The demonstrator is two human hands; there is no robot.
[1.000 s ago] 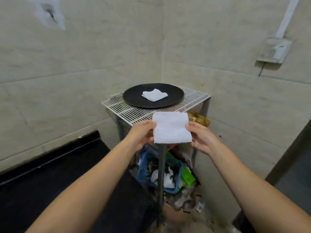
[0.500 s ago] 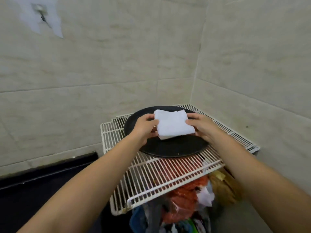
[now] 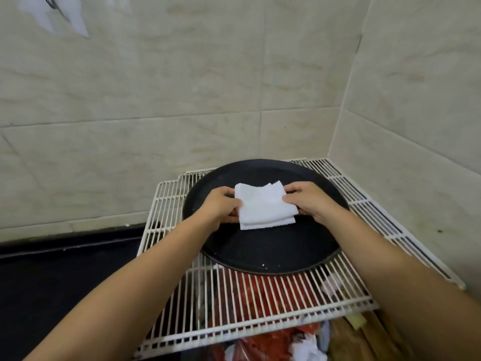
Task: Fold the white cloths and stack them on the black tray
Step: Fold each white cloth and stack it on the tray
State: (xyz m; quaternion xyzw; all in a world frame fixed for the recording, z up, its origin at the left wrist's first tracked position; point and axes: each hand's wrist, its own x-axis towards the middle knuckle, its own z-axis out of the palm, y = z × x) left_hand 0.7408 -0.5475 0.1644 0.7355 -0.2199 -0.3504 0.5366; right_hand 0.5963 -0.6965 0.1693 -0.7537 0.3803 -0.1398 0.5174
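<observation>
While the black tray (image 3: 263, 252) sits beneath, left hand (image 3: 221, 207) and right hand (image 3: 309, 200) each grip the folded white cloth (image 3: 263, 205).

Folded white cloth (image 3: 263, 205), roughly square, layered edges showing at near side, held at both side edges over the round black tray (image 3: 260, 254). Second cloth beneath: cannot tell.

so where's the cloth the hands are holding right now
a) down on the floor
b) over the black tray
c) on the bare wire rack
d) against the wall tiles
b: both the left hand and the right hand grip the folded cloth by its sides above the middle of the black tray, which sits on the wire rack.
</observation>
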